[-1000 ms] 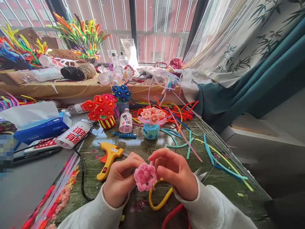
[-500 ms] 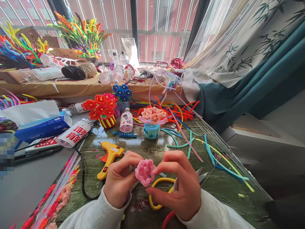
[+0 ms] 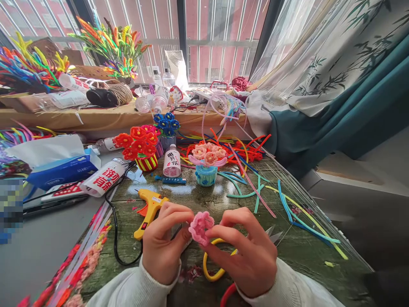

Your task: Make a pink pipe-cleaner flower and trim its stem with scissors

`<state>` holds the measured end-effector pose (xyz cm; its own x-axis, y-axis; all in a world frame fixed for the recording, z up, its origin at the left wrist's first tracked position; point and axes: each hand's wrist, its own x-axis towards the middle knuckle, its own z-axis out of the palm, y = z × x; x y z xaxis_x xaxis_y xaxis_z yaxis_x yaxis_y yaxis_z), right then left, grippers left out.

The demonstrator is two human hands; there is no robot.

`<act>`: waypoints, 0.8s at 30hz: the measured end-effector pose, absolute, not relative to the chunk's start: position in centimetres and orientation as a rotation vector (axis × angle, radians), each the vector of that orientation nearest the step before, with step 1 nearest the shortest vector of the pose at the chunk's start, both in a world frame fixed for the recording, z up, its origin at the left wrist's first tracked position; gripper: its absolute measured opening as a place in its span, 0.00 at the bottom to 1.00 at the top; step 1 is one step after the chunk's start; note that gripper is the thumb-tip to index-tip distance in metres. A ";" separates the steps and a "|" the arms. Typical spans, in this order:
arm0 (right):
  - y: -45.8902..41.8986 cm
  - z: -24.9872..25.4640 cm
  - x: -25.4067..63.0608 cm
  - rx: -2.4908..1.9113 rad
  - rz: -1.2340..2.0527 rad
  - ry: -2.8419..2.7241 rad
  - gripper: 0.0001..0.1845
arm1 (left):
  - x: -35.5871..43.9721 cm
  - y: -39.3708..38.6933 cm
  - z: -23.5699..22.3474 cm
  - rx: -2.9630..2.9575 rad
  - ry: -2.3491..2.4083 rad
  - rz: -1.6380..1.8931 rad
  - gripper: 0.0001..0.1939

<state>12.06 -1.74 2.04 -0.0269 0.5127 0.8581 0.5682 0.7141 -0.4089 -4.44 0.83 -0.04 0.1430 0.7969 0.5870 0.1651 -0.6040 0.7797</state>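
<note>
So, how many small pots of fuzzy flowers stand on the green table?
4: red flowers in a red-and-yellow striped pot; magenta flowers, partly hidden behind them; blue flowers, farther back; pale-pink flowers in a light-blue pot, rightmost.

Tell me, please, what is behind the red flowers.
Dark pink flowers in a purple pot show partly behind the red flowers; the rest of that pot is covered.

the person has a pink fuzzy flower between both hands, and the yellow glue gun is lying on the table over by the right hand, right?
Not quite: the head view shows the yellow glue gun by the left hand, not the right. The pink fuzzy flower is indeed between both hands.
</note>
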 end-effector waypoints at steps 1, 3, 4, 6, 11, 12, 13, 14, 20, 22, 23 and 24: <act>-1.7 2.0 12.0 -0.882 -0.057 -1.671 0.05 | -4.4 0.8 0.1 1.904 0.933 1.504 0.03; -1.7 1.9 12.0 -0.888 -0.056 -1.669 0.05 | -4.4 0.7 0.3 1.959 0.961 1.534 0.04; -1.7 1.8 11.9 -0.889 -0.055 -1.667 0.05 | -4.3 0.7 0.4 1.985 0.974 1.548 0.04; -1.7 1.6 11.8 -0.893 -0.043 -1.658 0.06 | -4.2 0.6 0.5 2.035 0.999 1.576 0.05; -1.7 1.6 12.1 -0.883 0.074 -1.640 0.06 | -4.1 0.6 0.6 2.099 1.021 1.604 0.06; -1.6 1.6 12.2 -0.882 0.101 -1.644 0.07 | -4.1 0.6 0.6 2.075 1.024 1.599 0.05; -1.6 1.7 12.3 -0.880 0.128 -1.651 0.07 | -4.1 0.6 0.5 2.039 1.029 1.589 0.05; -1.6 1.7 12.4 -0.879 0.156 -1.662 0.08 | -4.2 0.6 0.4 1.999 1.033 1.576 0.04; -1.4 1.7 12.7 -0.855 0.266 -1.698 0.10 | -4.4 0.6 0.0 1.868 1.009 1.520 0.03; -1.4 1.7 12.6 -0.852 0.273 -1.683 0.10 | -4.3 0.5 0.1 1.868 0.997 1.506 0.02; -1.4 1.6 12.6 -0.848 0.268 -1.684 0.09 | -4.3 0.5 0.1 1.873 0.996 1.504 0.02; -1.5 1.6 12.5 -0.845 0.260 -1.688 0.08 | -4.3 0.5 0.2 1.882 0.997 1.503 0.03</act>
